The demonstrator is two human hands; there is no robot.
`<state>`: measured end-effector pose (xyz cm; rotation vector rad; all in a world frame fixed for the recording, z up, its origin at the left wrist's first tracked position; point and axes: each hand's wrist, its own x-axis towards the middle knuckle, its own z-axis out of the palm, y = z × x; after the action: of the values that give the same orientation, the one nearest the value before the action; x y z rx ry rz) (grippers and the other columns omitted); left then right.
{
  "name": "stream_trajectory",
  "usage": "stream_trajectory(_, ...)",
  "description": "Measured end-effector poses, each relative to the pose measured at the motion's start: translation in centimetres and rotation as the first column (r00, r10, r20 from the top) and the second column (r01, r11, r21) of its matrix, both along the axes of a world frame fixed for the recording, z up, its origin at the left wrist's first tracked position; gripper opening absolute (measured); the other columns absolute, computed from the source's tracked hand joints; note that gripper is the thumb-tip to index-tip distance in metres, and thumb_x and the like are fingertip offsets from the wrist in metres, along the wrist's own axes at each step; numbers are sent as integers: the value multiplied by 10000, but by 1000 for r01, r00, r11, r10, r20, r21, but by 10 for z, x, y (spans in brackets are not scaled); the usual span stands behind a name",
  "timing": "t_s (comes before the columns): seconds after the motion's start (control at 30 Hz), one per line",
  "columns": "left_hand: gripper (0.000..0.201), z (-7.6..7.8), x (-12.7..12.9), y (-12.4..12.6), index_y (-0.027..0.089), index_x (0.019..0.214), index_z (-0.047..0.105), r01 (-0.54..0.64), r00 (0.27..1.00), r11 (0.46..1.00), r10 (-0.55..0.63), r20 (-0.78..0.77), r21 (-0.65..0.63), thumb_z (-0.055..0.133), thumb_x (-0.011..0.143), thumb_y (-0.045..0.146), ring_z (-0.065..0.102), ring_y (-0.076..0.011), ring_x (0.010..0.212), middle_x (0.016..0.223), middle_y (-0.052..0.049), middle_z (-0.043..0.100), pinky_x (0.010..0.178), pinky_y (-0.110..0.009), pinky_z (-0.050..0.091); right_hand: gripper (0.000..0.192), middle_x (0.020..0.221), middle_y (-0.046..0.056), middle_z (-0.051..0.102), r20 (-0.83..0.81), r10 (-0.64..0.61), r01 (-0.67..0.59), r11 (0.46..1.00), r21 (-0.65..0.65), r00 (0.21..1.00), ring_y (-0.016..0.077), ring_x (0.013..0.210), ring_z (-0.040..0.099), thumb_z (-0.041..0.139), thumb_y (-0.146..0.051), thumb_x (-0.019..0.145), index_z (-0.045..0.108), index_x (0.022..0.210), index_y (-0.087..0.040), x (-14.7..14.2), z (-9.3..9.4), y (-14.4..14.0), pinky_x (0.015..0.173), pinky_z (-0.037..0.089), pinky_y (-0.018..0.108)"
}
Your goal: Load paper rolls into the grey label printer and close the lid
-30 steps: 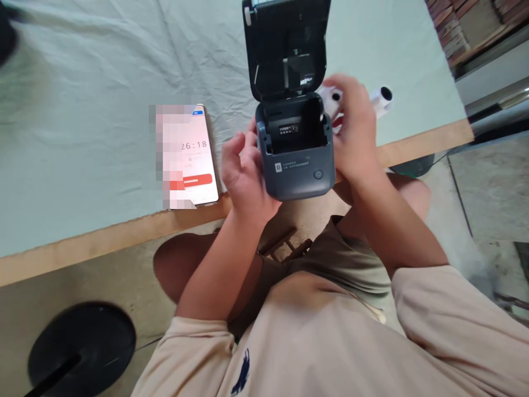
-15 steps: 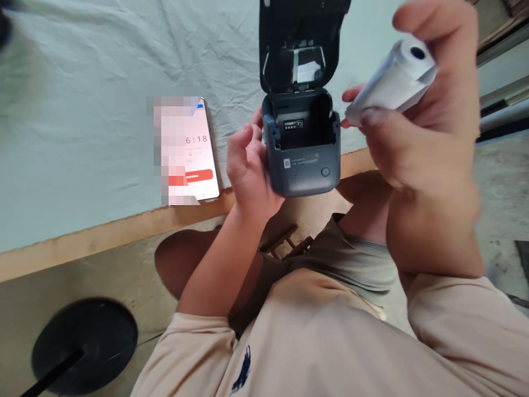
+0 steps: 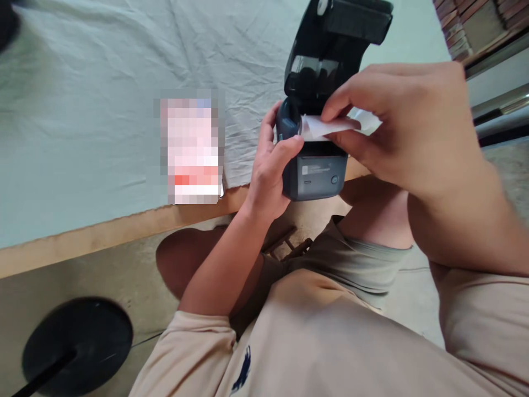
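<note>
A dark grey portable label printer (image 3: 318, 179) is held over the table's front edge, its black lid (image 3: 330, 55) swung up. My left hand (image 3: 270, 171) grips the printer's left side, thumb at the rim of the paper bay. The white paper roll (image 3: 318, 127) lies partly in the bay, with its right end hidden behind my fingers. My right hand (image 3: 397, 121) pinches the paper between thumb and fingers, just above the bay. A power button shows on the printer's front right.
A phone (image 3: 194, 154), blurred out, lies on the pale cloth (image 3: 103, 110) left of the printer. The table's wooden edge (image 3: 82, 234) runs below it. A round black base with a pole (image 3: 78, 342) stands on the floor at lower left.
My right hand has brought the paper roll down and left into the printer's bay. The printer has shifted slightly right and turned, with its lid still up.
</note>
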<state>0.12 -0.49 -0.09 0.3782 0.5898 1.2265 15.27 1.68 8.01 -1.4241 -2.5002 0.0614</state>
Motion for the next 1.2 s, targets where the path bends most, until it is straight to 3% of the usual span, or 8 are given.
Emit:
stream_trajectory(0.3, 254, 2, -1, -3, 304, 1114, 604, -4, 1000, 1000, 4, -31, 5, 694, 885, 240, 713, -250, 1140, 992, -9, 681, 963, -350, 591, 86, 893, -50, 745, -59, 143, -136, 985, 104, 988, 207, 801, 709, 549, -271, 937, 621, 931, -318, -2, -1, -30, 758, 475, 445)
stream_trajectory(0.43, 417, 1, 0, -3, 297, 1173, 584, -9, 996, 1000, 10, -86, 10, 721, 809, 149, 734, -222, 976, 849, 23, 652, 905, -347, 604, 87, 948, -47, 729, -291, 26, -14, 999, 42, 956, 171, 892, 695, 604, -369, 951, 678, 977, -333, 5, 3, -32, 824, 524, 397)
stream_trajectory(0.57, 631, -4, -2, 1, 352, 1351, 543, 27, 996, 999, -25, -86, 18, 687, 787, 109, 742, -216, 873, 825, 33, 683, 785, -315, 619, 318, 1283, -41, 633, -530, -136, 193, 980, 53, 837, 170, 1178, 627, 613, -326, 891, 641, 1208, -337, 9, -8, -3, 909, 510, 326)
stream_trajectory(0.7, 901, -12, -7, 8, 403, 1523, 397, 122, 986, 993, -121, -119, 2, 723, 744, 89, 768, -265, 976, 916, 27, 751, 831, -341, 625, 377, 1099, -45, 651, -781, -127, -23, 984, -178, 612, 147, 934, 618, 703, -458, 827, 561, 1158, -343, 5, -25, 26, 815, 553, 314)
stream_trajectory(0.8, 986, -16, -7, 8, 370, 1569, 332, 142, 982, 989, -136, -128, 42, 773, 715, 149, 768, -295, 1014, 866, 14, 743, 892, -374, 611, 274, 965, -19, 619, -850, -104, -105, 978, -183, 516, 152, 792, 565, 696, -531, 836, 607, 1011, -340, 2, -30, 29, 788, 568, 334)
stream_trajectory(0.9, 987, -14, -4, 4, 325, 1511, 385, 112, 988, 989, -101, -117, 94, 811, 632, 183, 747, -246, 838, 830, 28, 705, 776, -338, 595, 248, 940, 10, 594, -818, -99, -50, 987, -154, 567, 151, 907, 605, 552, -478, 966, 688, 1018, -277, 5, -31, 20, 930, 552, 342)
stream_trajectory(1.0, 888, -10, -2, -1, 299, 1409, 444, 59, 995, 992, -50, -84, 111, 806, 604, 194, 695, -187, 746, 896, 33, 687, 693, -299, 559, 226, 1097, 7, 619, -737, -106, -105, 967, -234, 667, 146, 1114, 607, 643, -405, 943, 672, 1089, -234, 12, -33, 12, 964, 527, 300)
stream_trajectory(1.2, 790, -9, -6, 2, 300, 1338, 437, 127, 990, 983, -117, -80, 130, 792, 635, 228, 723, -286, 1067, 1094, -12, 695, 847, -361, 596, 433, 1058, -15, 608, -692, -179, -252, 844, -473, 699, 72, 864, 557, 706, -450, 888, 538, 1210, -215, 16, -41, 10, 765, 471, 215)
